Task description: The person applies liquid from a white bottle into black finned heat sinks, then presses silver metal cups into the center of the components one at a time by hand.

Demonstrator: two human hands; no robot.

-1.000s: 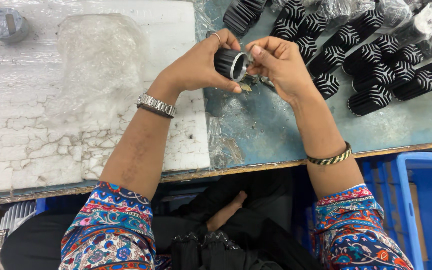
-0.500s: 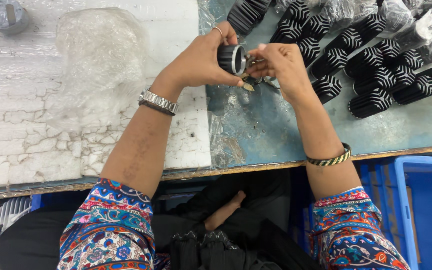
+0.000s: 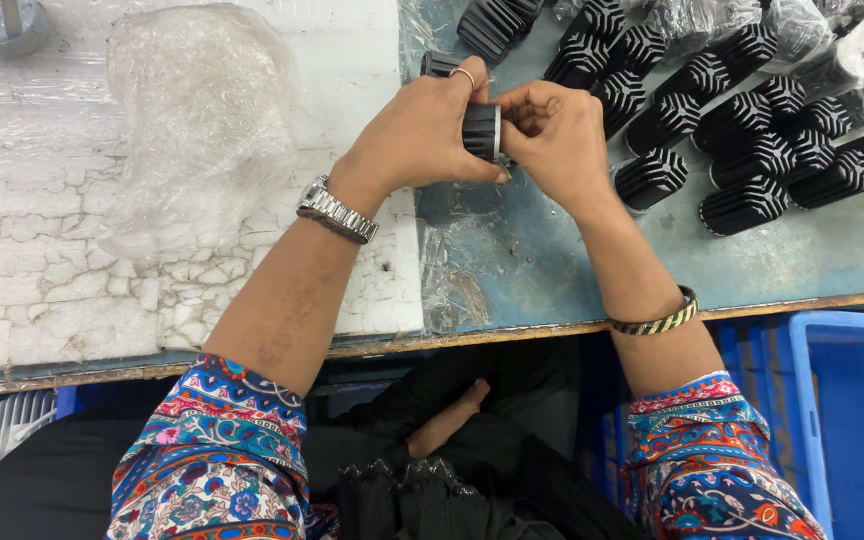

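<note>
- Head view: the left hand (image 3: pixel 422 135) grips a black finned cylinder (image 3: pixel 480 132) above the blue-grey bench (image 3: pixel 572 270).
- The right hand (image 3: pixel 557 135) pinches its open end, seemingly fitting something; aligning squarely likely matters next.
- Beyond lie more finned parts (image 3: pixel 752 150).

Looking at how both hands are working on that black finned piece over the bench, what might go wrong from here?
1. The black finned cylinder is held in the air between the left hand and right hand; if the grip slips it may drop onto the blue bench top.
2. The row of finned parts lies right beside the right hand, so a stray elbow or wrist move might knock some over.
3. The fingers cover the part's metal end, so fine work there is hard to see.
</note>
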